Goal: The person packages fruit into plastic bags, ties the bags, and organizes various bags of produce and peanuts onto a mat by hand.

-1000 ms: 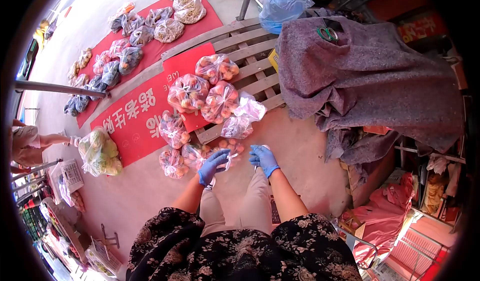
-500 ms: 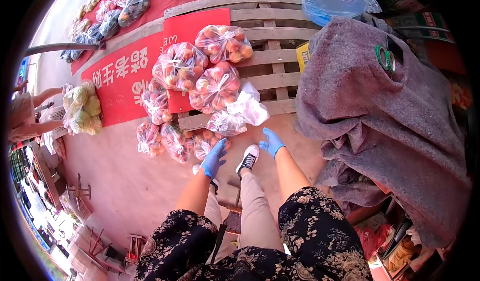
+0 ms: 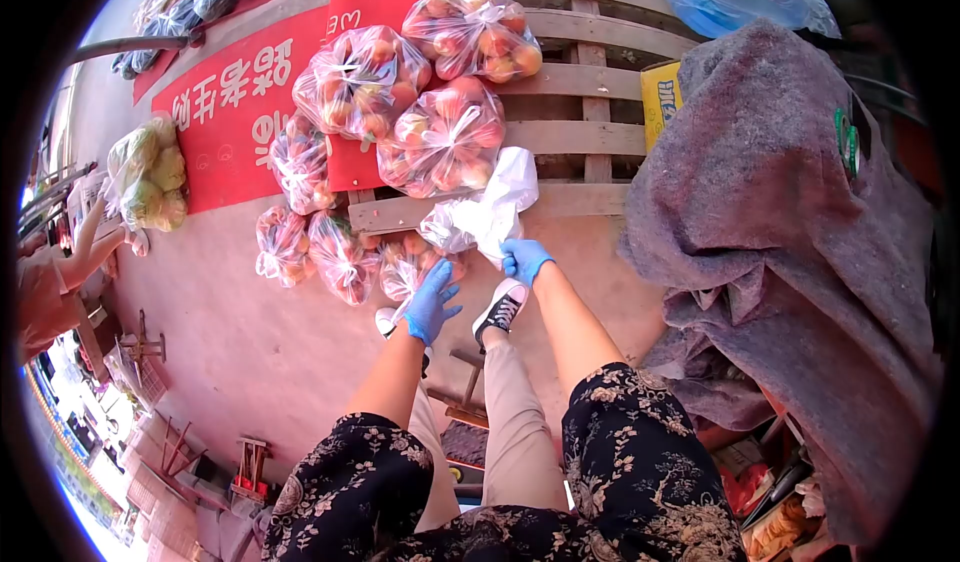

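Blue gloves cover both hands. My right hand [image 3: 525,260] is closed on the lower edge of a crumpled white plastic bag [image 3: 508,194], which stretches up and away from it. My left hand [image 3: 432,304] is open, fingers apart, just in front of a small clear bag of fruit [image 3: 404,269], and I cannot tell whether it touches it. Beyond the white bag, a large knotted clear bag of red-and-yellow round fruit [image 3: 446,140] sits at the pallet's near edge. Two more large fruit bags lie behind it, and several smaller ones are to the left.
A slatted wooden pallet [image 3: 590,140] and a red mat with white characters [image 3: 228,127] lie ahead. On the right, a grey-purple cloth [image 3: 770,212] drapes over something. A person's arm [image 3: 85,252] is at the left, near a bag of green produce [image 3: 150,174]. A stool [image 3: 462,387] stands by my feet.
My right hand has reached the white plastic bag and closed on it; the bag is now pulled taut. My left hand stays open. The other person's hands have moved off the green produce bag.
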`<state>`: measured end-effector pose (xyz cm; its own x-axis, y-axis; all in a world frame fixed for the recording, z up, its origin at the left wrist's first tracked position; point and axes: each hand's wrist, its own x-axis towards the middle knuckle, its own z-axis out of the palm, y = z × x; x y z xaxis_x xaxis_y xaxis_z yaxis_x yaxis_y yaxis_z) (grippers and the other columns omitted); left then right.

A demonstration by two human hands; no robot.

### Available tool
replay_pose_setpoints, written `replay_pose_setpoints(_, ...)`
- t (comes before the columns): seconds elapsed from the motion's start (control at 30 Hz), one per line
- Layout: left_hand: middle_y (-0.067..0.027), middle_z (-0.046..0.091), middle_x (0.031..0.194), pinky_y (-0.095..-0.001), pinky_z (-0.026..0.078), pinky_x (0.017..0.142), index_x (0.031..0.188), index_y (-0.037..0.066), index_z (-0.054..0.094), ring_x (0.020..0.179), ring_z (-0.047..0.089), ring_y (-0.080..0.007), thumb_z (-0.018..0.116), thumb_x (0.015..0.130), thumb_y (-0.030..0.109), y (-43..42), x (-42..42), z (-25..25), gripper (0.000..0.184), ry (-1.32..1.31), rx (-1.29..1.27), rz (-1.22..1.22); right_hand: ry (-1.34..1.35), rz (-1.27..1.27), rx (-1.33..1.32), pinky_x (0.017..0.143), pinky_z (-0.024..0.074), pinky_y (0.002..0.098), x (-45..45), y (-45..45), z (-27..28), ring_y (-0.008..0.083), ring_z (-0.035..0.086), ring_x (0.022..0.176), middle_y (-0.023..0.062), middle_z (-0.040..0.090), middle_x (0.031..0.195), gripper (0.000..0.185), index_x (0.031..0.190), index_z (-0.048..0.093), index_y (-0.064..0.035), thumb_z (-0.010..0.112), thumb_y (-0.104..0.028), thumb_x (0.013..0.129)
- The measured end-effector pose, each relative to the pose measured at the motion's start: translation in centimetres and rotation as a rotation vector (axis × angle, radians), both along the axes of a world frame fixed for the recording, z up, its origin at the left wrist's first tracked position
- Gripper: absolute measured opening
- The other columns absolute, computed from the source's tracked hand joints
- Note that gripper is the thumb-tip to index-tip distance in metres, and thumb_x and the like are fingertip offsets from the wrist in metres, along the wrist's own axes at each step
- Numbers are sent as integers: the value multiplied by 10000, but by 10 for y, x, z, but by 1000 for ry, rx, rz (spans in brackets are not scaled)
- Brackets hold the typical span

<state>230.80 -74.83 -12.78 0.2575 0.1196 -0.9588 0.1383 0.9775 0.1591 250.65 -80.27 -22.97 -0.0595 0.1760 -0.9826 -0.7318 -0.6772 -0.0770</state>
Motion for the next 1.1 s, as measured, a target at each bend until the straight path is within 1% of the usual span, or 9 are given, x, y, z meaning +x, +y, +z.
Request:
replay_pose_setpoints(0.1, -91, 367, 1344, -504, 333, 957, 1340, 222, 339, 1238, 356, -246, 541, 820, 498, 1, 2, 34, 622, 141, -81, 80, 374, 280, 123, 325, 193, 204, -43, -16, 75, 62, 285, 370, -34, 343, 523, 145, 659, 452, -123, 500, -92, 793)
replay_pose_setpoints(0.13, -110, 479, 1240, -469, 411, 904, 1289, 135, 391, 1119, 487, -239, 589, 806, 449, -13, -23, 10, 609, -154, -165, 212, 433, 402, 184, 324, 190, 208, -56, -21, 103, 61, 280, 365, -35, 342, 524, 145, 658, 449, -126, 502, -101, 791)
replay_pose_setpoints(0.23, -68, 578, 980, -364, 490, 775, 1113, 50, 498, 872, 588, -220, 621, 782, 142, -40, -45, 34, 365, -80, -60, 222, 453, 741, 294, 316, 193, 213, -102, -51, 141, 58, 284, 354, -40, 347, 522, 134, 662, 461, -123, 503, -135, 788)
replay_pose_setpoints(0.3, -53, 576, 890, -338, 498, 728, 1032, 36, 530, 789, 590, -205, 591, 712, 33, -91, -97, -22, 325, -157, 104, 124, 407, 755, 344, 311, 211, 219, -126, -66, 152, 62, 304, 355, -40, 357, 521, 103, 687, 498, -114, 502, -141, 786)
replay_pose_setpoints(0.43, -98, 605, 852, -324, 484, 721, 974, -5, 575, 813, 603, -223, 491, 658, -20, -108, -120, -8, 328, 165, 305, 22, 316, 885, 363, 405, 405, 300, -166, -93, 134, 156, 492, 422, 47, 543, 582, 240, 799, 591, -31, 489, -248, 816)
replay_pose_setpoints(0.57, -133, 623, 917, -356, 489, 742, 977, 87, 625, 875, 612, -267, 508, 714, 20, -98, -147, -9, 295, 475, 766, -933, -540, 1390, 371, 727, 469, 450, -169, -82, 109, 381, 585, 771, 235, 596, 786, 323, 819, 598, 9, 442, -273, 790)
replay_pose_setpoints(0.67, -97, 620, 991, -393, 489, 776, 1004, 174, 639, 924, 600, -284, 518, 762, 46, -70, -141, -8, 299, 288, 716, -1540, -1047, 1275, 608, 724, 454, 446, -165, -59, 92, 348, 567, 778, 184, 574, 786, 220, 873, 573, -20, 535, -211, 771)
replay_pose_setpoints(0.9, -171, 612, 922, -386, 491, 678, 858, 20, 598, 808, 612, -307, 551, 743, 120, -39, -111, 3, 159, 224, 1031, -1229, -1117, 1190, 1090, 753, 437, 405, -181, -11, 115, 333, 558, 822, 188, 582, 902, 341, 1034, 554, -14, 561, -270, 809)
replay_pose_setpoints(1.1, -91, 612, 943, -361, 479, 716, 898, 110, 617, 865, 590, -287, 559, 670, -6, -28, -125, 13, 263, -104, 1696, -588, -1267, 1122, 1134, 797, 403, 397, -176, -22, 155, 316, 532, 909, 172, 567, 989, 477, 1062, 539, -18, 603, -401, 786)
